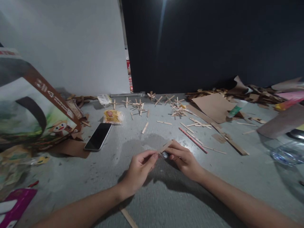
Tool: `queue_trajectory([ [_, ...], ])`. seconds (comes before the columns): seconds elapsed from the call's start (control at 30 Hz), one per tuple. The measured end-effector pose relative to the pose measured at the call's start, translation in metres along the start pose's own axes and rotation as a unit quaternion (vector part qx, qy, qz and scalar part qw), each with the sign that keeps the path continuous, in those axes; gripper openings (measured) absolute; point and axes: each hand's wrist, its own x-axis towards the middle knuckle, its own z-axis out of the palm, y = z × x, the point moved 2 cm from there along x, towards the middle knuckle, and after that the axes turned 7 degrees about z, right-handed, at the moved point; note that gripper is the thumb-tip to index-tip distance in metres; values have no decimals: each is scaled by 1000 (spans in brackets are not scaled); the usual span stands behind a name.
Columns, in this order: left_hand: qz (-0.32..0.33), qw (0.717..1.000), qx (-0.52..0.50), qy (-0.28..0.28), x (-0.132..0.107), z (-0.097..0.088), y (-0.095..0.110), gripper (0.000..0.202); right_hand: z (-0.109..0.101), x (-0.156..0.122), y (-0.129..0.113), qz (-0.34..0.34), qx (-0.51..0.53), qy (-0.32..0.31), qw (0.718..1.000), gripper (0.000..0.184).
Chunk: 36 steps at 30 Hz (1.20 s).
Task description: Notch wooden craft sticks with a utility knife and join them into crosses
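My left hand [140,169] pinches the near end of a flat wooden craft stick [165,146] between thumb and fingers. Against the stick's other end, my right hand [185,160] is closed around a small shiny grey object [164,155], mostly hidden by its fingers. A dark mark or slit shows on the stick. Just beyond my hands lie a loose craft stick [145,127] and another stick [164,122]. Farther back are several small crosses of sticks [158,101] and a starlike pile of crossed sticks [178,110].
A phone [98,136] and a wrapped snack [112,117] lie left, near a printed bag [35,104]. To the right are a red striped straw [193,140], cardboard [212,107], a glue stick [237,108] and a clear plastic container [287,154]. Dark and pale panels stand behind.
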Motion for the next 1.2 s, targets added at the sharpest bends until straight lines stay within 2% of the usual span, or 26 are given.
queue_trajectory([
  [0.67,12,1000,29,2,-2,0,-1,42,3,-1,2,21,48,-17,999,54],
  [0.93,12,999,31,-43,-1,-1,-7,47,3,-1,5,11,36,-31,999,55],
  [1.2,25,998,45,-42,0,-2,-4,44,5,-2,4,-5,43,-27,999,50],
])
